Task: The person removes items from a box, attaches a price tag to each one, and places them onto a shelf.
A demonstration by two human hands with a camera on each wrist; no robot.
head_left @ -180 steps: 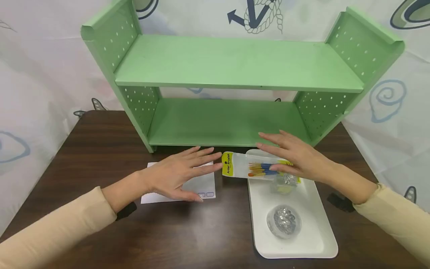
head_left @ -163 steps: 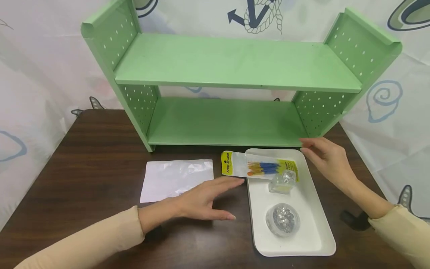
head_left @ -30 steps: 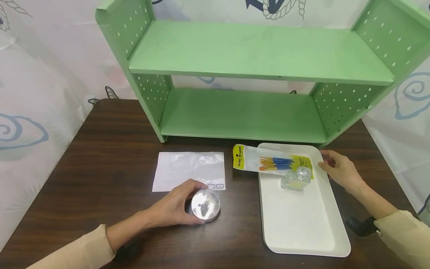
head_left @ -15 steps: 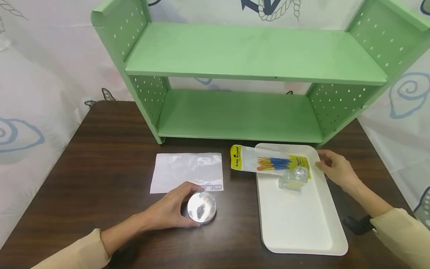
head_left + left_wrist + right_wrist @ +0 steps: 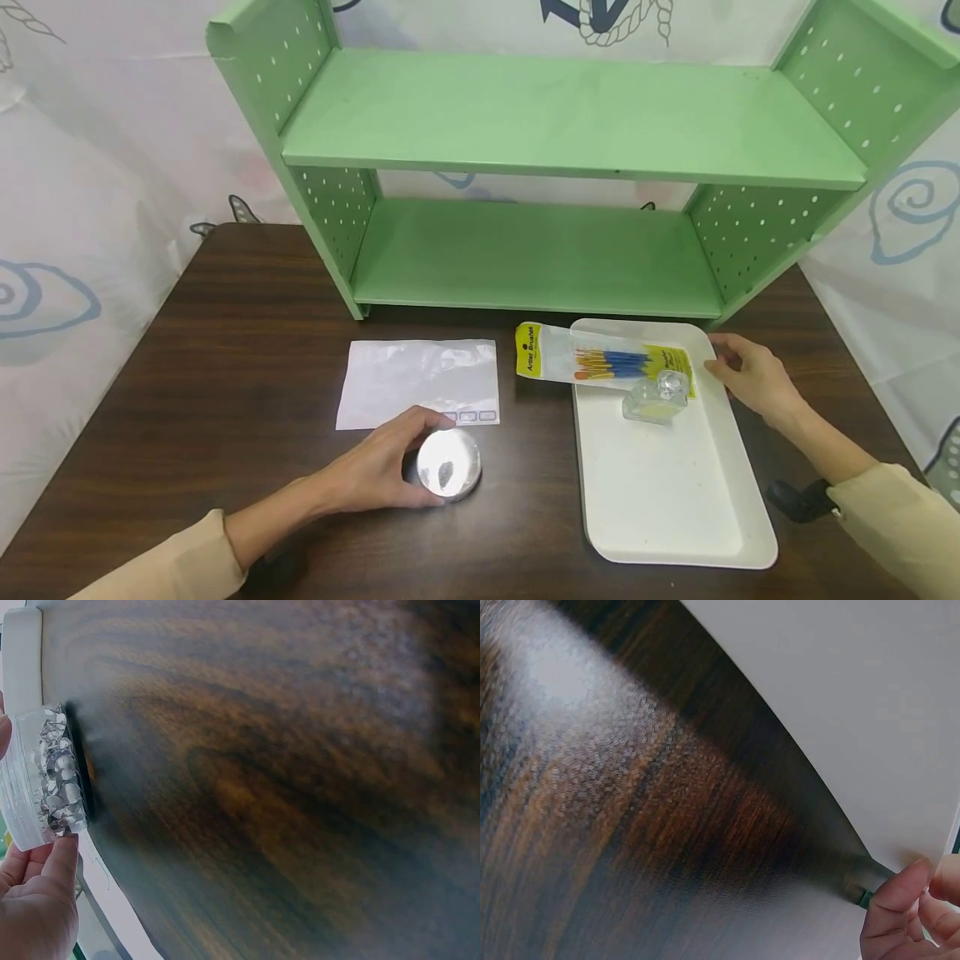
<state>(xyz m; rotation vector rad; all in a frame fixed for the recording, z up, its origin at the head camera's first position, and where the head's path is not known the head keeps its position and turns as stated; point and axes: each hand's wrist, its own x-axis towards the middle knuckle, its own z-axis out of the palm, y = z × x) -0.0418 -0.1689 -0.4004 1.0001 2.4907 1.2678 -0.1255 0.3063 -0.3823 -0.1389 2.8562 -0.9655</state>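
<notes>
My left hand [image 5: 382, 462] grips a round clear jar [image 5: 450, 463] by its sides, thumb and fingers around it. Its top shines in the head view, and silvery flakes fill the lower part of the jar [image 5: 52, 772] in the left wrist view. It is at the table surface, just in front of a white plastic sleeve [image 5: 420, 375]. On the right, my right hand [image 5: 757, 379] pinches the rim of a white tray [image 5: 675, 500]; thumb and fingers [image 5: 900, 889] show at that rim. A square glass bottle [image 5: 655, 398] stands in the tray.
A packet of artist brushes [image 5: 611, 360] lies across the tray's far end, its yellow end over the table. Behind stands a green two-level shelf [image 5: 540, 258] with perforated sides. The dark wooden table [image 5: 247, 333] reaches out to the left.
The jar has gone from the tray to the table on the left, in my left hand. My right hand has moved from above the tray to its right rim. Little differs over the last half second.
</notes>
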